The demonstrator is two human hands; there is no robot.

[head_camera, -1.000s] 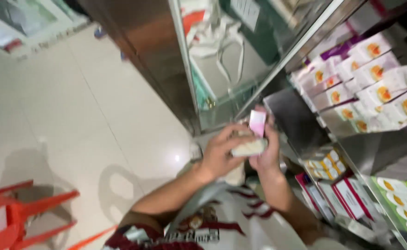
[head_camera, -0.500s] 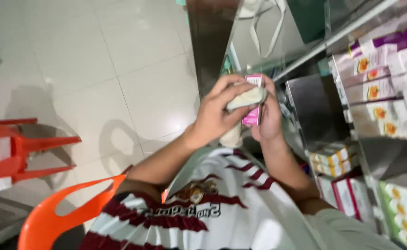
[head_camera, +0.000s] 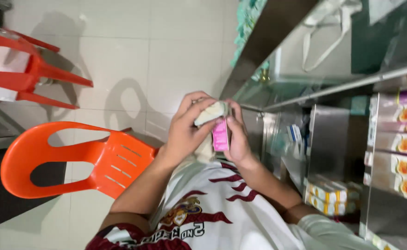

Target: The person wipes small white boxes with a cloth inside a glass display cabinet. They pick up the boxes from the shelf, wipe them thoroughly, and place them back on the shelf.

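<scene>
My left hand [head_camera: 185,132] is closed around a pale, cream-coloured wad of cloth [head_camera: 210,113] and presses it against a small pink box [head_camera: 220,135]. That box is held upright in my right hand [head_camera: 238,139], fingers wrapped behind it and thumb on its front edge. Both hands meet in front of my chest, over my white and maroon shirt [head_camera: 203,208]. Most of the box's upper part is hidden by the cloth and my fingers.
An orange plastic chair [head_camera: 74,157] stands close on the left, a red one [head_camera: 23,69] farther off on the pale tiled floor. On the right is a glass and metal display counter [head_camera: 305,88] with shelves of white, orange-marked boxes [head_camera: 402,143].
The view has swung so the orange chair and more floor show. My hands stay together; the cloth has shifted over the top of the pink box.
</scene>
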